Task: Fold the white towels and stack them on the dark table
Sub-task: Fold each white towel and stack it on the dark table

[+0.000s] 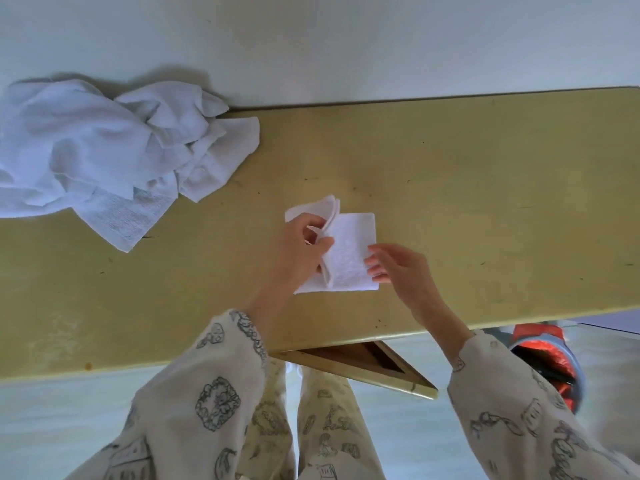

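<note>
Table [467, 188] yellowish, pale wall behind; left hand [298, 251] fingers pinch towel [349, 258], right hand [398, 265] relaxed.

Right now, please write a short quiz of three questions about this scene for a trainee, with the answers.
1. True or false: the left hand pinches a lifted flap of the towel.
2. Where is the pile of unfolded towels? A) at the table's far left, B) at its far right, C) on the floor.
3. Fill in: the right hand has its fingers nearly straight beside the towel's ____ edge.

Key: 1 true; 2 A; 3 right. The table looks yellowish here, and no finished stack is in view.
</note>
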Available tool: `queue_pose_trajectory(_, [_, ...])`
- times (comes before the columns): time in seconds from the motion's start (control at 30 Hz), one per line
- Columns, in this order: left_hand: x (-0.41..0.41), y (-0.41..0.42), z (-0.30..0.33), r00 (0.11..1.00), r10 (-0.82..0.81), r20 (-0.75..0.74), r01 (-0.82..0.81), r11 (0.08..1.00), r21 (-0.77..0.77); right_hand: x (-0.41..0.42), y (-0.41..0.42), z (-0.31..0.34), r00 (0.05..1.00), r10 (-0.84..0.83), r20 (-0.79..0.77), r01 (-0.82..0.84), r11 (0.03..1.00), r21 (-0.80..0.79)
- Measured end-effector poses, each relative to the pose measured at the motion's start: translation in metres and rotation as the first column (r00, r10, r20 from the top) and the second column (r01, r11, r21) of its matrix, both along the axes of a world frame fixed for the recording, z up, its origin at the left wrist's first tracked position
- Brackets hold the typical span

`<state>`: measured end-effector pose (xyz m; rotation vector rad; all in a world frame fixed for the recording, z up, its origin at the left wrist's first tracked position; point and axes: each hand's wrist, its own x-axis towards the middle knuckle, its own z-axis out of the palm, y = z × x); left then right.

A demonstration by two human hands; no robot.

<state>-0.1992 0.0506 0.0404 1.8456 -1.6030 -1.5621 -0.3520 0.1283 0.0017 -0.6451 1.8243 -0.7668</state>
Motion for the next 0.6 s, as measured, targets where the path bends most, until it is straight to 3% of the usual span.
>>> queue_pose_trajectory(0.2, [-0.037,0.014,-0.028,0.99,-0.111,0.086,0.112,0.994,-0.006,-0.003,-0.001,-0.005,0.998,-0.051,0.047,0.05,0.998,0.023])
queue_pose_trajectory(0.37, [-0.038,0.02,-0.035,0.985,-0.171,0.004,0.169,0.98,0.109,-0.001,-0.002,-0.009,0.999,-0.037,0.01,0.037,0.998,0.052])
queue_pose_trajectory(0.5, [-0.019,0.021,-0.032,0.998,-0.064,0.017,0.065,0.996,-0.067,0.003,-0.008,-0.008,0.998,-0.028,-0.065,0.033,0.997,0.071])
queue_pose_trajectory(0.6, [0.0,0.024,-0.033,0.992,-0.018,0.124,0.044,0.976,-0.211,0.008,-0.014,-0.009,0.991,-0.004,-0.136,0.019,0.994,0.112])
